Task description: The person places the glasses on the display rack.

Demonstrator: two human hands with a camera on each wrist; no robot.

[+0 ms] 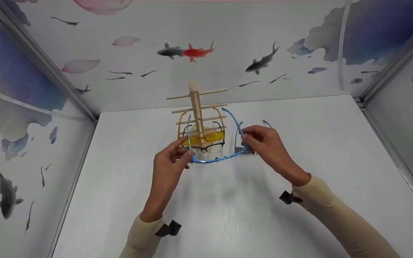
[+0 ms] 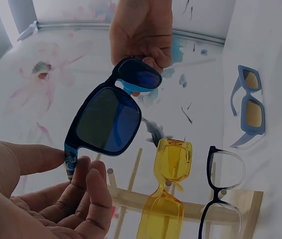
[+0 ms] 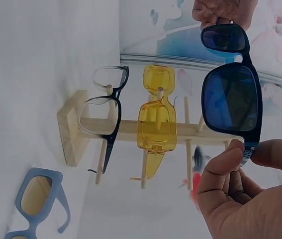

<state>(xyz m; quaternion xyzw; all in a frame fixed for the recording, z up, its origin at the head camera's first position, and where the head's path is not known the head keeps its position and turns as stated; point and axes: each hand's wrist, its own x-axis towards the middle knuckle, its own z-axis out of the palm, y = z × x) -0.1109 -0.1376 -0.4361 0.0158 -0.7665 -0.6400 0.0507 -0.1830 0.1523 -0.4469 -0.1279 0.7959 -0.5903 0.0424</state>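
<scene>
A pair of blue sunglasses with dark lenses is held open in the air in front of a wooden eyewear stand. My left hand pinches one temple close to its hinge, between thumb and fingers. Across from it, my right hand pinches the other temple near the frame's corner. Yellow glasses rest on the stand's pegs. Below them on the stand hang black-and-clear glasses. In the head view, the held sunglasses stand nearer to me than both pairs.
Grey-blue sunglasses with tan lenses stand on the white table, right of the stand and partly behind my right hand in the head view. Upper pegs stick out on both sides of the post. Printed panels enclose the table.
</scene>
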